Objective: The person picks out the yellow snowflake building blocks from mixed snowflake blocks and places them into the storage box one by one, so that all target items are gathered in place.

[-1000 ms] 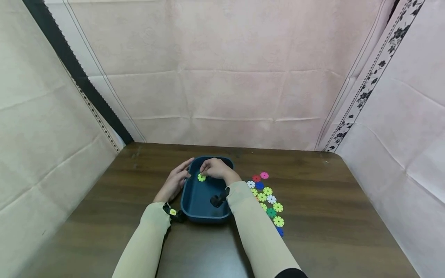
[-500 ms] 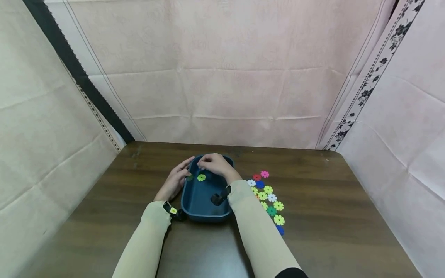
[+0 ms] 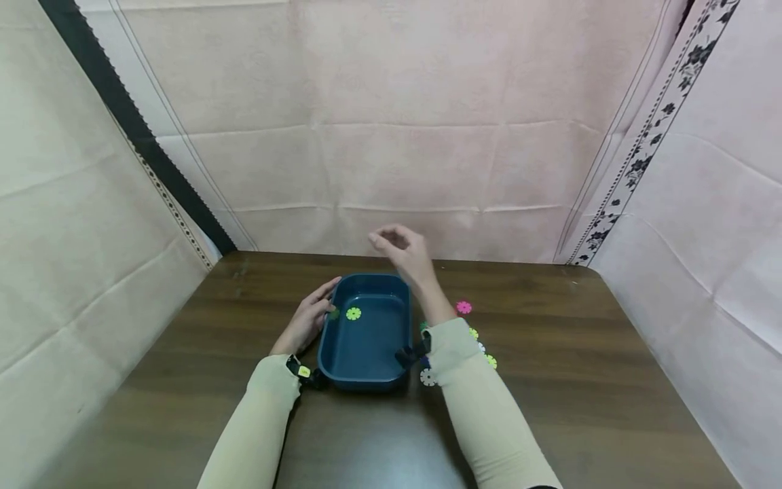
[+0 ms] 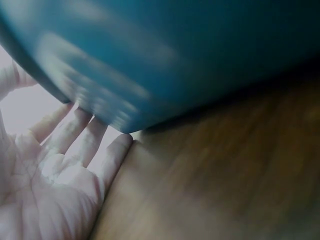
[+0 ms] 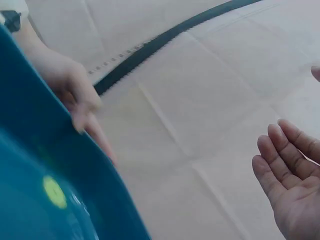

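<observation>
A deep blue plastic tray (image 3: 364, 379) stands on the wooden table. One yellow-green flower-shaped disc (image 3: 353, 313) lies on its floor toward the far left, and also shows blurred in the right wrist view. My left hand (image 3: 308, 318) holds the tray by its left side, thumb at the rim and long fingers (image 4: 70, 130) against the outer wall. Raised past the tray's far right corner is my right hand (image 3: 408, 257), fingers loosely bent, nothing between them. In the right wrist view this right hand (image 5: 295, 185) shows a bare palm.
To the tray's right lie more flower-shaped discs, among them a pink disc (image 3: 463, 308) and a white disc (image 3: 427, 377). The right forearm covers several of them. White cloth walls (image 3: 391, 170) rise behind the table and at both sides.
My right hand has left the tray, rising up and to the right over the far edge. The yellow-green disc stays behind in the tray. The left hand has kept its place.
</observation>
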Tool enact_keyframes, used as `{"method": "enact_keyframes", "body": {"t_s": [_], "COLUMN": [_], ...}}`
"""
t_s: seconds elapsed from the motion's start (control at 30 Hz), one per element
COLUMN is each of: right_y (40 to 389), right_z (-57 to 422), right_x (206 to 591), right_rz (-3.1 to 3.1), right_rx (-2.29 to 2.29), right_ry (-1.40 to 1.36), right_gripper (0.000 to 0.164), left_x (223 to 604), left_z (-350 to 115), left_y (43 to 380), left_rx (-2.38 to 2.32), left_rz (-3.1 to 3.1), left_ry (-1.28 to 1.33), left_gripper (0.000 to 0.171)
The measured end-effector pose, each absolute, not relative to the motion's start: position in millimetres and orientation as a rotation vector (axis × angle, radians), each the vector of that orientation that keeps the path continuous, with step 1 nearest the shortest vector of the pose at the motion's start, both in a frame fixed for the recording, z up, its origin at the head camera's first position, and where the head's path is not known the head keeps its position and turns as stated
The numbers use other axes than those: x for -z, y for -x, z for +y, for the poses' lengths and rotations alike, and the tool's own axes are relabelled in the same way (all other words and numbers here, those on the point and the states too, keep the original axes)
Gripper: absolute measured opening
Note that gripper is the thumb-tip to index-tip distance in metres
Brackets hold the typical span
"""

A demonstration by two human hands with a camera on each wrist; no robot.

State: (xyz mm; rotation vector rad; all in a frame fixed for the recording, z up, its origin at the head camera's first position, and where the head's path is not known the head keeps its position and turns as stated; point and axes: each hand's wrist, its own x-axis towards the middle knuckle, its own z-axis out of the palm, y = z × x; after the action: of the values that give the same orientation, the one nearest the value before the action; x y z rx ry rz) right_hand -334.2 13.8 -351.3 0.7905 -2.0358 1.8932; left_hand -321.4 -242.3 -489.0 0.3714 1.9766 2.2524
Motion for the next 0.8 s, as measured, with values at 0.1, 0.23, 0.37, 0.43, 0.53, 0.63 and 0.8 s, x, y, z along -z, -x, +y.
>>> {"method": "enact_keyframes", "body": {"t_s": [0.1,0.23,0.37,0.43,0.53,0.63,0.8], "right_y": [329,339,352,355,355,353,344], "right_z": [46,94,140,161,191,217,242], "right_x": [353,382,408,419,436,455,482], "right_rz": [-2.021,-2.159,-2.384,-2.475,-2.581,-2.697,-2.869], "right_rx": [-1.868,-1.761,-1.548,-1.464,-1.407,-1.422,-1.428], "right_ry": [-0.753,-0.638,-0.562,-0.549,-0.554,-0.633,-0.787], "right_gripper": [0.028,0.031,0.036,0.038,0.037,0.031,0.023], "left_x": [491,491,488,487,486,487,490], "left_z": [-243,-243,-241,-240,-241,-241,-242], "left_y": [322,322,324,325,326,326,323], "left_rx": [-2.248,-2.242,-2.222,-2.217,-2.208,-2.206,-2.182], "left_rz": [1.974,1.982,2.011,2.024,2.042,2.050,2.058], "left_ry": [-0.385,-0.388,-0.377,-0.373,-0.376,-0.371,-0.363], "left_gripper": [0.062,0.062,0.061,0.061,0.061,0.061,0.061]}}
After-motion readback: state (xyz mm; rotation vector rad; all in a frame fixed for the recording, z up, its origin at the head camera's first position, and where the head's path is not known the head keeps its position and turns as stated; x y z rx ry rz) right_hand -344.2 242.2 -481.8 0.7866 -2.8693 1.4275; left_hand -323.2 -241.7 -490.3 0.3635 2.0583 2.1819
